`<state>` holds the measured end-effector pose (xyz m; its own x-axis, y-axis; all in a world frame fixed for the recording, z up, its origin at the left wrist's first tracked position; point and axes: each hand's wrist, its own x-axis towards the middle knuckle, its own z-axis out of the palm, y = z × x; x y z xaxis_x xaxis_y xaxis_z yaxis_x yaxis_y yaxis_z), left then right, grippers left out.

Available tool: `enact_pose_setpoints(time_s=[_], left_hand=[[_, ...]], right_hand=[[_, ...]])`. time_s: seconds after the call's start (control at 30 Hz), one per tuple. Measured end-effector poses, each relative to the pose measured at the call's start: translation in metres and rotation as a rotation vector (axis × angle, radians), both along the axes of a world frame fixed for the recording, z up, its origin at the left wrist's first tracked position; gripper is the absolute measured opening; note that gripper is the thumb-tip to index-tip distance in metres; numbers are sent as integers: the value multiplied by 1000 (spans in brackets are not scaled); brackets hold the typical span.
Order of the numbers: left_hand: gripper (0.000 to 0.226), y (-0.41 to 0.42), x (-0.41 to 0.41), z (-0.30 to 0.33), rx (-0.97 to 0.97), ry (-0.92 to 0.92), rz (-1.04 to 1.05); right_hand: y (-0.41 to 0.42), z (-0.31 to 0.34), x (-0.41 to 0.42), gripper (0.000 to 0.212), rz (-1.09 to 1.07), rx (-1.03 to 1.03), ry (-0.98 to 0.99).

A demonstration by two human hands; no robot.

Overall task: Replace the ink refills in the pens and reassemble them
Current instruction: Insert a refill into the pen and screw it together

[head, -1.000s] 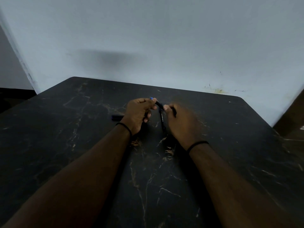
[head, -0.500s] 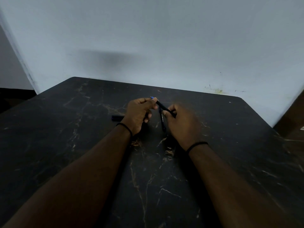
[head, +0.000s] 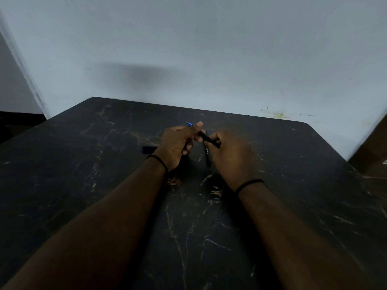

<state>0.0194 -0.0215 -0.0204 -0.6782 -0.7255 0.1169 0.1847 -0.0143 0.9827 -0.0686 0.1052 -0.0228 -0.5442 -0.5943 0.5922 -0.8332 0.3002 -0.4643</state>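
A dark marbled desk [head: 272,185] stands against a pale wall [head: 209,49]. Both forearms reach over it and meet near its middle. The left hand [head: 178,143] and the right hand [head: 230,158] share one black pen [head: 207,138], held above the desk. The left fingers [head: 198,124] are closed round its far end, where a blue tip [head: 189,123] shows past the thumb. The right fingers [head: 215,136] are clamped on the near end of the barrel. A second black pen [head: 207,158] lies on the desk between the hands, partly hidden by the right hand. A dark cap [head: 149,149] lies on the desk just left of the left wrist, partly covered by it. Each wrist wears a black band [head: 159,161].
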Motion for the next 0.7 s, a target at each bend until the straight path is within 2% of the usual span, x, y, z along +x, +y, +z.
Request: enact_pose_setpoints(time_s=[0.27,0.47,0.6,0.7], left_hand=[[23,-7,3,-4,32,66,-55],[20,-9,6,-3,53,77,-70],[22,-6,5,-2,-12,68,-45],[35,6,4,4,-180,1,117]], right_hand=[[1,4,7,20,42,89,62],[1,1,5,23,90,74,-8],[-1,0,5,23,121,35,-63],[-1,-1,3,24,103,4,-76]])
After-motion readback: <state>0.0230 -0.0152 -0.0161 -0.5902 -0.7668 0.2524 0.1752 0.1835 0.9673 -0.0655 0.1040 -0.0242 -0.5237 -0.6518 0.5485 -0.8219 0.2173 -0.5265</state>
